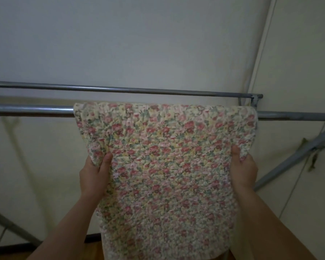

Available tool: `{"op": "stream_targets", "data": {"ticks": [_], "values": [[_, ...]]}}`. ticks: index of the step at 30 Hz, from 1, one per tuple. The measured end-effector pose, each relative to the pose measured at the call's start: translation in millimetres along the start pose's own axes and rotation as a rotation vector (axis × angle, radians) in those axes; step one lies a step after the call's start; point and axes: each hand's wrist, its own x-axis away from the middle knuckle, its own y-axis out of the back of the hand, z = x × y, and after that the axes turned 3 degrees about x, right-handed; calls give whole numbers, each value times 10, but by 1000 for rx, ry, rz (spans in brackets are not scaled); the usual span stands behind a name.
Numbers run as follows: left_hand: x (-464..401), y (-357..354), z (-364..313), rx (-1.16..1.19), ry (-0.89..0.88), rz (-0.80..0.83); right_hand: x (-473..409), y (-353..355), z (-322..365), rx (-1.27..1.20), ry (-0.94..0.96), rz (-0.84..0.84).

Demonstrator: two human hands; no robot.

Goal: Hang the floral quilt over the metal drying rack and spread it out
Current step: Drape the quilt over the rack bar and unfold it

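The left hand (94,173) pinches the left edge of the floral quilt (165,166), thumb on the front of the cloth and the other fingers hidden behind it. The right hand (243,169) grips the right edge the same way, thumb on top and the rest tucked under the fold. Both hands hold the quilt at about the same height, a little below the near bar of the metal drying rack (30,109), with the cloth stretched between them.

The quilt's top end lies folded over that near bar, and the rest hangs down towards the person, its lower end near the bottom of the view. It covers the middle stretch of the bar; bare bar shows to the left of it and to the right.

Behind the near bar runs a second, thinner rail of the rack, parallel and uncovered. To the right of the quilt a slanted rack leg (289,162) goes down, with a frayed bit of cord on it. Another leg (9,226) slants at the lower left. A pale wall (139,44) stands behind the rack, and a strip of wooden floor (11,252) shows below it.
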Motion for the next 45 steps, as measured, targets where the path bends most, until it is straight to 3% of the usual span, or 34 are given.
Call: {"op": "stream_targets", "data": {"ticks": [12,18,22,25,29,45], "values": [[685,-1,465,-103,154,192,332,66,-582,280,-38,199],[575,-42,289,-45,312,192,226,164,-524,164,-112,372],[134,45,-249,313,260,42,61,258,-122,-351,-205,313],[-181,125,-690,387,147,-73,-147,355,302,-562,-172,201],[-336,143,-865,327,81,-134,-384,363,579,-439,-74,92],[-40,60,-278,-7,-23,-45,-195,244,89,-117,65,57]]}}
